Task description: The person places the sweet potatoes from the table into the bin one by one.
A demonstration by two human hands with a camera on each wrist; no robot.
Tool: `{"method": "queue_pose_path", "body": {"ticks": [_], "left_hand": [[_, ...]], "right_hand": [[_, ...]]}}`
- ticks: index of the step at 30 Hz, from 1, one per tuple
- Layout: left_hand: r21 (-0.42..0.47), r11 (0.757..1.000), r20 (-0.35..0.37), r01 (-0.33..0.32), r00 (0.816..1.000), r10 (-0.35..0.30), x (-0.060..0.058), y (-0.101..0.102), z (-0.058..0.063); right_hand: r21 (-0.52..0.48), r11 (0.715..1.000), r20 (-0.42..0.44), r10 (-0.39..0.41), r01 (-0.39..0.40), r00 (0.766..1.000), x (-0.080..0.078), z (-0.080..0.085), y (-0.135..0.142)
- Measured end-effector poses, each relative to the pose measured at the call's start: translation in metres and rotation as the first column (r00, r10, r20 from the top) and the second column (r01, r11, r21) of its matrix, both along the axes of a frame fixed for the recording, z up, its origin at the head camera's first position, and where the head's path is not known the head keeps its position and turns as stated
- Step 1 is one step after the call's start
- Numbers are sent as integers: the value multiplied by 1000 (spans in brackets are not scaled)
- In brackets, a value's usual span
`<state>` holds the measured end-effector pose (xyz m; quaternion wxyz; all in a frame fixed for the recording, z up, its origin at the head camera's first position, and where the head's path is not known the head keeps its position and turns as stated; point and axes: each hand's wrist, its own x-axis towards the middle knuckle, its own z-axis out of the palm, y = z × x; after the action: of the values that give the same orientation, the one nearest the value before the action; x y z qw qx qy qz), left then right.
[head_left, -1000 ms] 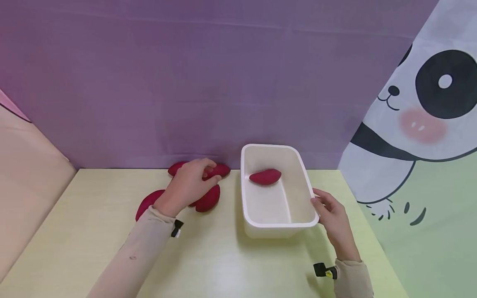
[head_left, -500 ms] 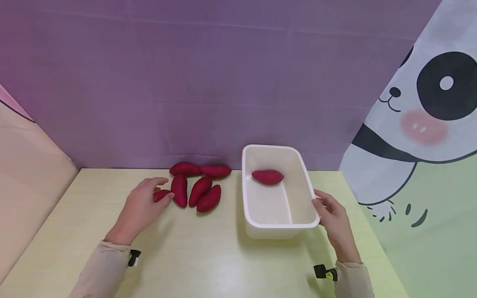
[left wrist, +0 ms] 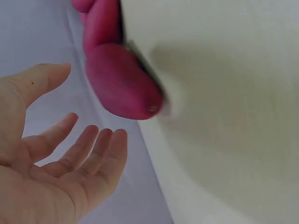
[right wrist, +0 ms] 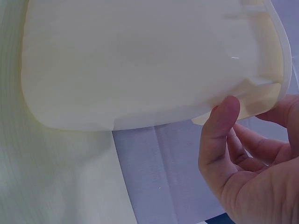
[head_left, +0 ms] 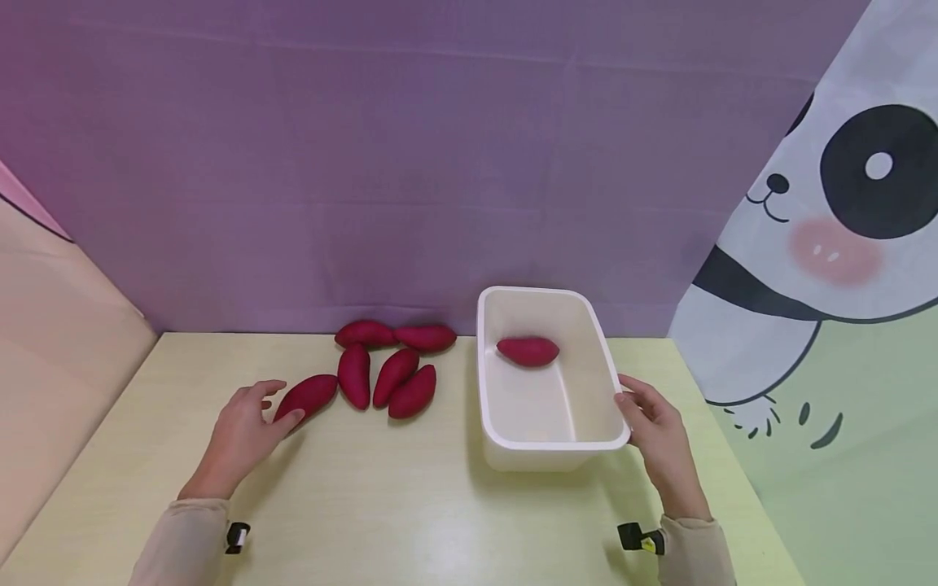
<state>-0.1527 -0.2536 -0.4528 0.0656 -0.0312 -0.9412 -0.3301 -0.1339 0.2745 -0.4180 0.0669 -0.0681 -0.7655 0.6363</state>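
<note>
My left hand (head_left: 242, 431) is beside the leftmost dark red sweet potato (head_left: 308, 396), thumb and fingers spread at its near end. In the left wrist view a gap shows between the fingertips and that sweet potato (left wrist: 121, 84). To its right lie an upright-pointing sweet potato (head_left: 354, 376) and two slanted ones side by side, the nearer sweet potato (head_left: 413, 392) overlapping the other. With thumb and fingers my right hand (head_left: 663, 443) pinches the right rim of a white plastic bin (head_left: 535, 459). Inside the bin rests one sweet potato (head_left: 528, 352).
Two more sweet potatoes, one of them the right-hand sweet potato (head_left: 426, 338), lie end to end against the purple backdrop (head_left: 410, 163). A panda-printed cloth (head_left: 843, 342) borders the light wooden table (head_left: 410, 521) on the right, a beige cloth (head_left: 66, 325) on the left.
My left hand has moved left and nearer, from over the rear sweet potatoes to beside the leftmost one. The sweet potato in the bin has turned slightly. My right hand stays at the rim.
</note>
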Motion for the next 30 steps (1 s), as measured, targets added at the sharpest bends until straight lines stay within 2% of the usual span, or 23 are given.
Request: {"method": "queue_pose_path", "body": {"ticks": [10,18,30], "left_hand": [[56,998,148,-23,989,14,-1,-11,-15],[66,996,240,-57,970,40,-4,-10,-22],[95,991,276,-96,959,67,-8,-5,-27]], "right_hand": [[-2,1000,2,-7,7,1000,1,0,0],[-3,1000,-3,-4,4,1000,2,0,0],[-8,1000,-8,-2,2,1000,2,0,0]]}}
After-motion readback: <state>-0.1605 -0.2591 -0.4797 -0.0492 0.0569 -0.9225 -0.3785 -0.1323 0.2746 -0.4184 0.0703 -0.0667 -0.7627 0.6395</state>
